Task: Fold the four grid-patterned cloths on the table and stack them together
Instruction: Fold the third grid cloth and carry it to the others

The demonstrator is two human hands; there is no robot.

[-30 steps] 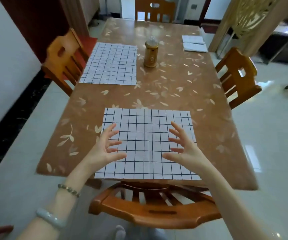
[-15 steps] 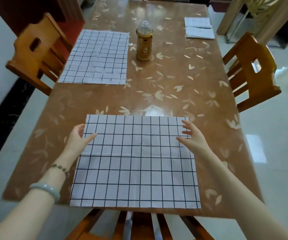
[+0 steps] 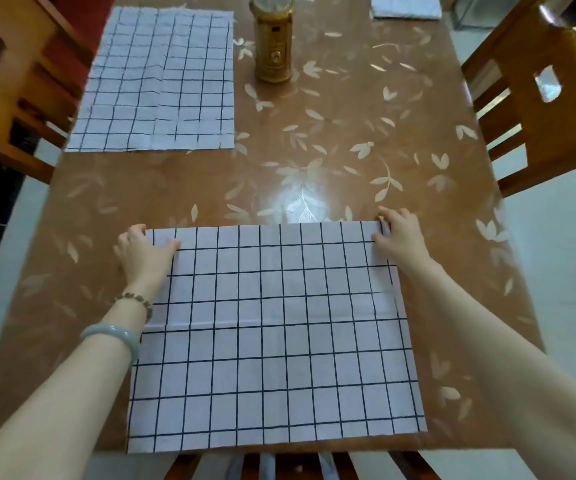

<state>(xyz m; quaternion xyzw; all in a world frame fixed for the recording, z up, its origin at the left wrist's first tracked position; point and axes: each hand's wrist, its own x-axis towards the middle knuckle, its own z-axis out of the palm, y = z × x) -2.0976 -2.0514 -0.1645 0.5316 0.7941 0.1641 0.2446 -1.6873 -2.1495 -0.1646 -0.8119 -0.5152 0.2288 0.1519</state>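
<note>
left hand (image 3: 146, 252) and right hand (image 3: 401, 237) each pinch a far corner of cloth (image 3: 272, 341); looks thin, limp, light, so lift evenly

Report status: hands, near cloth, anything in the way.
Left hand and right hand pinch far corners of near cloth. Flat, unfolded. Gold canister stands beyond, apart.

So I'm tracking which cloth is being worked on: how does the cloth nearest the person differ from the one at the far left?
The near cloth has its far corners pinched by the left hand and right hand; the far-left cloth is untouched. The near cloth lies smooth with a faint crosswise crease; the far-left cloth is rumpled along a lengthwise crease. Both are white with dark grid lines, spread flat.
</note>
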